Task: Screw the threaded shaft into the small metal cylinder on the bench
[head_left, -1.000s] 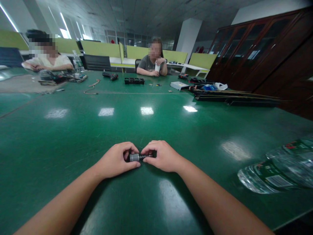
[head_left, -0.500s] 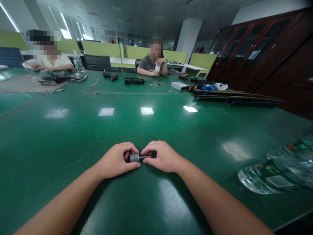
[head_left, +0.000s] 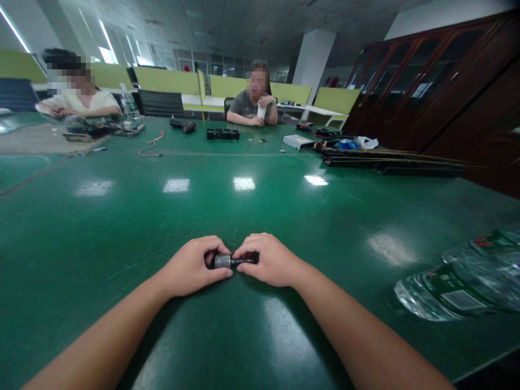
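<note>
lh (head_left: 190,265), rh (head_left: 274,261) on grey pt (head_left: 222,261), tbl edge (head_left: 487,363) apart

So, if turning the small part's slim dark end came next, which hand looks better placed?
Probably the right hand: it is curled about the slim dark end, while the left hand curls about the wider grey end and could steady it. Firm contact is hard to confirm.
</note>
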Demonstrator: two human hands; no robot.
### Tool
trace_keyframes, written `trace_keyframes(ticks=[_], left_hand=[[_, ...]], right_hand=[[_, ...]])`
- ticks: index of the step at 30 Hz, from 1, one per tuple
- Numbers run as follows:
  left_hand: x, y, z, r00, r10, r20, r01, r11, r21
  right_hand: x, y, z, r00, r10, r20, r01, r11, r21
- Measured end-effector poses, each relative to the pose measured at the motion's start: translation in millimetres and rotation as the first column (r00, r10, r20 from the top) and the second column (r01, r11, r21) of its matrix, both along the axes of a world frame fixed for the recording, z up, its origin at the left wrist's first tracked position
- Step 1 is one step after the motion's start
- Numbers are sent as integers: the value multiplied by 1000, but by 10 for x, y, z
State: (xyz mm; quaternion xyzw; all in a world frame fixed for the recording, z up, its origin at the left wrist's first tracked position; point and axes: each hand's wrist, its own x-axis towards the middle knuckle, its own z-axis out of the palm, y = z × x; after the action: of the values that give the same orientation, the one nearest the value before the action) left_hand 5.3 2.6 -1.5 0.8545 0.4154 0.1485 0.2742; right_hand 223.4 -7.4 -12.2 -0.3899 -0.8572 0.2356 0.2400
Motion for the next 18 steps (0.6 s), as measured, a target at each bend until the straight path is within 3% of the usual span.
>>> trace_keyframes(ticks=[18], left_hand=[[-9,-2,8,1000,-9,1,9,1000,-6]], right_hand=[[32,-12,39,1000,-3,17,4,1000,-26]])
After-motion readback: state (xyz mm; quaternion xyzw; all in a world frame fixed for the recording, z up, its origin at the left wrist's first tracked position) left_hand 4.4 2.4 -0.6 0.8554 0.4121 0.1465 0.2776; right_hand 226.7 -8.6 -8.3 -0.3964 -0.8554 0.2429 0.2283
